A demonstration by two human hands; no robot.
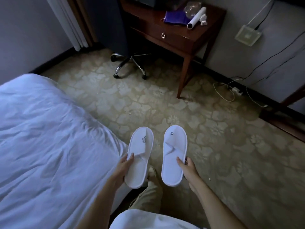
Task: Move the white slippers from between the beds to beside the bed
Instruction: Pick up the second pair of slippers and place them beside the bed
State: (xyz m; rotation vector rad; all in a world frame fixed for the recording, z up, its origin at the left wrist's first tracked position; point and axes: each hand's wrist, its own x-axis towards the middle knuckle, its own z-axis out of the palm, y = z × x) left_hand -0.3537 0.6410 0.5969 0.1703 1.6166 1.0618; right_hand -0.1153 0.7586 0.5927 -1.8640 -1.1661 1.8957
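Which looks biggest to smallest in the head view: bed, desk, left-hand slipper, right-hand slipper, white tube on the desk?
1. bed
2. desk
3. left-hand slipper and right-hand slipper: alike, no ranking.
4. white tube
The slippers are near the camera and the tube is far, so that gap is unsure.

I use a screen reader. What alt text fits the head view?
Each hand, left hand and right hand, holds a white slipper above patterned carpet, beside a white bed. A wooden desk stands ahead.
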